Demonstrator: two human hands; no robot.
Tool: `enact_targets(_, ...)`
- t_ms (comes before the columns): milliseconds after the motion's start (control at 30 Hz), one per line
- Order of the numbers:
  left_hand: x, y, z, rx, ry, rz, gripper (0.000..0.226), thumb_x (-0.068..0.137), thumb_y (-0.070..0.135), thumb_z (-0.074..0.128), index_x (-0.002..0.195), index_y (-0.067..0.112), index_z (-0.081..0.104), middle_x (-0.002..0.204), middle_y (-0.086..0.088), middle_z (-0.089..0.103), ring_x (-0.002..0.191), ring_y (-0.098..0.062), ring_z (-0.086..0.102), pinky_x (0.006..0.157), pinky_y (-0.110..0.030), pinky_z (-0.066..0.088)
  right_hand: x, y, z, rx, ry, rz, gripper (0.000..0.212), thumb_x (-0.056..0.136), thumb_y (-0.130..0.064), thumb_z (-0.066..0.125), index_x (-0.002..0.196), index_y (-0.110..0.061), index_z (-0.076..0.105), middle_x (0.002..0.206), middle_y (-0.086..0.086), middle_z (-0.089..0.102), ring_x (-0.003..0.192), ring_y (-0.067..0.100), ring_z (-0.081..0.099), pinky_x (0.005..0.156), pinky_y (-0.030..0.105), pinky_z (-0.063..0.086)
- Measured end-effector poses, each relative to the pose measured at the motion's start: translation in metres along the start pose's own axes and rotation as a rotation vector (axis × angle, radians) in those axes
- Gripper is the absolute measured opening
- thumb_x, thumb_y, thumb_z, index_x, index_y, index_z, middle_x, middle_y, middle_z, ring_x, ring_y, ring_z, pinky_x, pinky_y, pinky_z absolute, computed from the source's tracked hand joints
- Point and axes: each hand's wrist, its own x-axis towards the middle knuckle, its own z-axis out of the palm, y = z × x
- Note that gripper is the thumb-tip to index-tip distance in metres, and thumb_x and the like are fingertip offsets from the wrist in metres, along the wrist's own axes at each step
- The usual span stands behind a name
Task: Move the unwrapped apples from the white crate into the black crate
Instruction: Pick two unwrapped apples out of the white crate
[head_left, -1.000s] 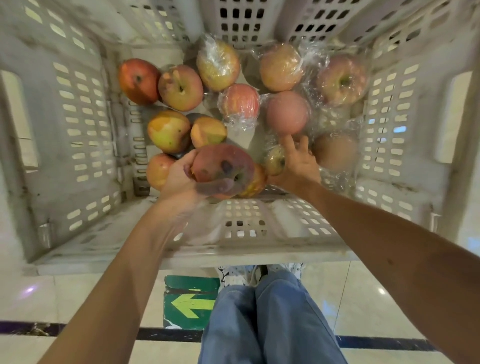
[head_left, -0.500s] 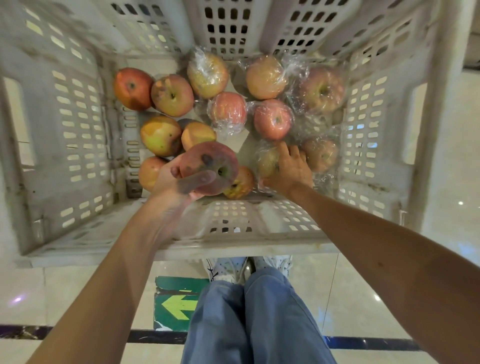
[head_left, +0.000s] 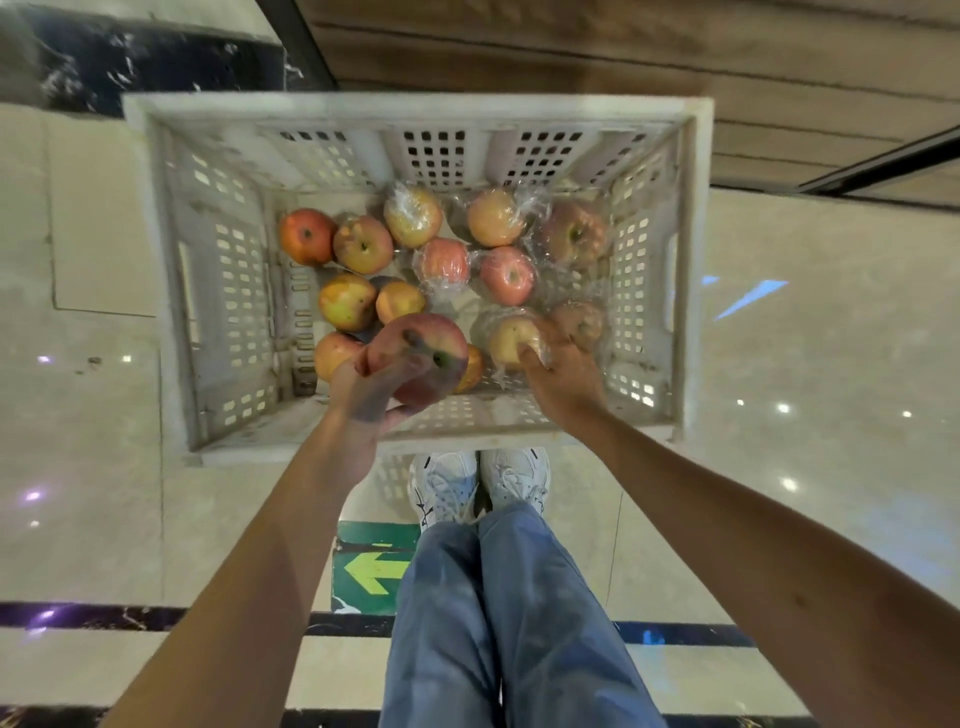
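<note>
Inside the white slotted plastic crate (head_left: 218, 270) on the pale polished floor (head_left: 93, 467), loose and film-wrapped apples lie mixed. Along the crate's left side sit the unwrapped red-yellow apples (head_left: 347, 301), touching one another; the apples in clear plastic film (head_left: 506, 274) fill the middle and right. The left hand (head_left: 371, 400) is closed around a large unwrapped red apple (head_left: 418, 353), held above the near left part of the crate. The right hand (head_left: 563, 371) reaches into the near right part, fingers curled onto a wrapped yellowish apple (head_left: 511, 340); whether it truly grips that fruit cannot be told. Below the crate show white sneakers (head_left: 480, 486), blue jeans (head_left: 498, 623) and a green floor sticker with a yellow arrow (head_left: 371, 569).
</note>
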Motion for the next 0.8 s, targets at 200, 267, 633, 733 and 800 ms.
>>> enact_targets(200,-0.091,0.051,0.013,0.096,0.001,0.058,0.094,0.039,0.033,0.072,0.125,0.004,0.047,0.121,-0.012,0.054,0.107,-0.022,0.056,0.06,-0.028,0.058,-0.081,-0.049,-0.064,0.121,0.016,0.018,0.047,0.095,-0.042,0.042,0.137,-0.018,0.041,0.123,0.008,0.062,0.112,0.029,0.058,0.094,0.041,0.048)
enact_targets(267,-0.129,0.068,0.017,0.133,-0.043,0.088,0.088,0.046,0.038,0.071,0.124,0.003,0.048,0.121,-0.013,0.056,0.104,-0.019,0.059,0.065,-0.029,0.057,-0.116,-0.065,-0.091,0.156,0.013,0.026,0.053,0.092,-0.048,0.039,0.133,-0.015,0.045,0.114,0.009,0.065,0.106,0.03,0.061,0.089,0.04,0.05)
enact_targets(633,-0.321,0.121,0.048,0.101,-0.068,0.109,0.016,0.089,0.006,0.054,0.103,0.013,0.052,0.118,-0.011,0.054,0.114,-0.028,0.052,0.076,-0.04,0.052,-0.303,-0.113,-0.211,0.268,0.082,0.056,0.033,0.094,-0.034,0.047,0.11,-0.006,0.058,0.105,0.018,0.065,0.099,0.035,0.059,0.086,0.041,0.047)
enact_targets(733,-0.361,0.126,0.05,0.107,-0.175,0.111,0.019,0.088,0.01,0.055,0.104,0.02,0.055,0.11,-0.006,0.056,0.101,-0.022,0.054,0.067,-0.037,0.053,-0.347,-0.123,-0.233,0.324,0.146,0.024,0.039,0.095,-0.032,0.048,0.127,-0.008,0.048,0.122,0.014,0.062,0.109,0.032,0.058,0.092,0.037,0.045)
enact_targets(800,-0.387,0.126,0.049,0.126,-0.263,0.115,0.032,0.075,0.019,0.061,0.106,0.02,0.055,0.107,-0.005,0.055,0.093,-0.019,0.055,0.061,-0.035,0.056,-0.379,-0.128,-0.241,0.382,0.19,0.036,0.039,0.096,-0.03,0.047,0.129,-0.01,0.047,0.123,0.012,0.061,0.11,0.029,0.057,0.089,0.03,0.041)
